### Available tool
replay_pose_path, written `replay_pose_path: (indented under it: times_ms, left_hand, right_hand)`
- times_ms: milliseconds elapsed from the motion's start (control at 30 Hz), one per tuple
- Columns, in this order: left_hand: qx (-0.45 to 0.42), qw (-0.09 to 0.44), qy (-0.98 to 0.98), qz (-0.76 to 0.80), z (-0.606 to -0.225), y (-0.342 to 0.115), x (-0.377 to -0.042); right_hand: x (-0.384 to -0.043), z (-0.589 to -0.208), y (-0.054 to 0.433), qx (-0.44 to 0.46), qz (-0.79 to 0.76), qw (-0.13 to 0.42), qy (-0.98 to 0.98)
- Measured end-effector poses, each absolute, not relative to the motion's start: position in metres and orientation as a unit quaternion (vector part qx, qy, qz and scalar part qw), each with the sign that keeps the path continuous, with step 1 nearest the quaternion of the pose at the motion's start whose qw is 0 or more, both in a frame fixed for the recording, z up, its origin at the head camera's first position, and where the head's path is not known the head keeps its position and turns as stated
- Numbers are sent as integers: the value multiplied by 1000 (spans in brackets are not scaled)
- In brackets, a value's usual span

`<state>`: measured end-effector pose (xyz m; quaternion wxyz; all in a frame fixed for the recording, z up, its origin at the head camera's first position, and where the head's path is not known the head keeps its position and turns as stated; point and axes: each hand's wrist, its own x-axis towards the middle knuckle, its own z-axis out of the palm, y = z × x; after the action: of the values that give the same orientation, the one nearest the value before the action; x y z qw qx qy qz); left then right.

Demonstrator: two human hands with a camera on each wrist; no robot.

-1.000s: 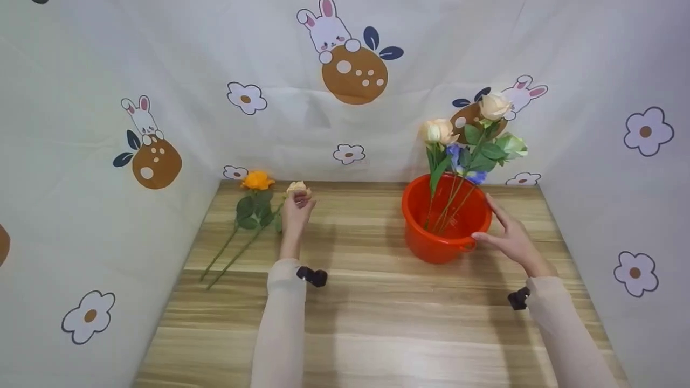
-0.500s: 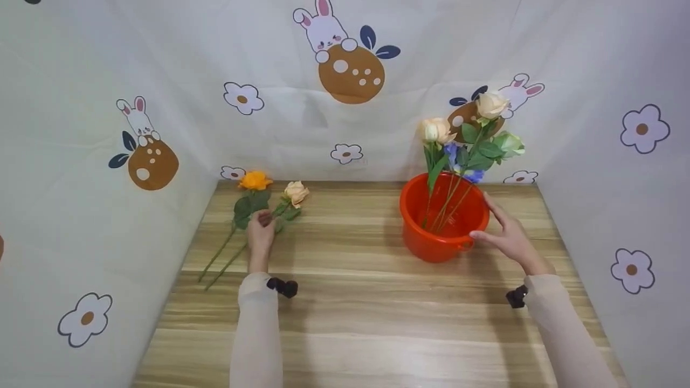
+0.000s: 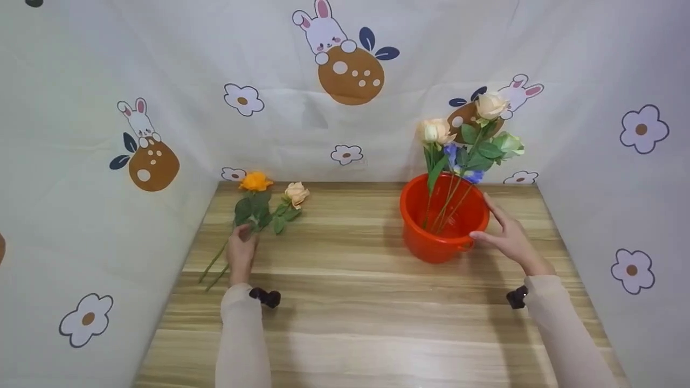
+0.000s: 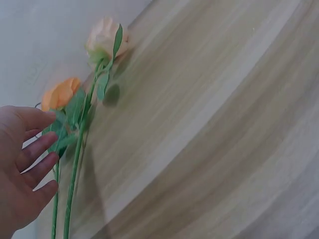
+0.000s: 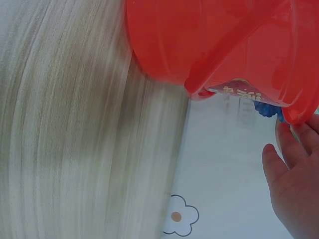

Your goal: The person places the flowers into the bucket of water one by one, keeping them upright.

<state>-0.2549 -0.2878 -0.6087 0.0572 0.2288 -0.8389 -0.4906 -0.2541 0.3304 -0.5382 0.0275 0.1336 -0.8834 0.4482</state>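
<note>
My left hand (image 3: 241,250) is over the stems of two flowers at the left of the table. In the left wrist view its fingers are loosely bent and spread, with nothing visibly held. One is an orange flower (image 3: 255,181), the other a pale peach rose (image 3: 296,194); both have green leaves and lie on the table. My right hand (image 3: 509,242) rests against the right side of a red bucket (image 3: 431,250), thumb and fingers spread along its rim. Inside lean peach roses (image 3: 491,105), a pale green rose (image 3: 508,144) and blue flowers (image 3: 473,176).
The wooden table (image 3: 345,302) meets a white cloth backdrop (image 3: 178,64) printed with rabbits and flowers at the back and both sides. The bucket's handle (image 5: 234,42) hangs down its side in the right wrist view.
My left hand has moved from the peach rose's bloom down and left to the stems. My right hand and the bucket have stayed in place.
</note>
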Motion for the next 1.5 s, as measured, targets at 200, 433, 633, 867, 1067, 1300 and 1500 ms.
replay_pose_path:
  times_ms: [200,433,633,867,1067,1300,1500]
  left_hand:
    - [226,38,-838,-495,-613,-297,-245]
    - [216,23,-857,-468,-617,-298,-239]
    - [202,4,-886,-417,-619,-295,-238]
    - [168,-42,-921,-350,-617,-287,-237]
    - [163,-64,-927,-332,-613,-281,-240]
    - [168,-64,-922,-344,-605,-279,-241]
    - [160,-49,-912,-375,-590,-276,-245]
  right_hand:
    - [-253,-538,330,132,448,28,-884]
    - [-253,-537,330,130,448,28,-884]
    - [-253,-538,331,126,444,22,-887]
    - [-253,-537,331,141,452,35,-880]
    - [-253,-538,330,135,446,30,-885]
    - [-255,-541,330,134,448,28,-883]
    - [-247,-526,323,137,449,30,-882]
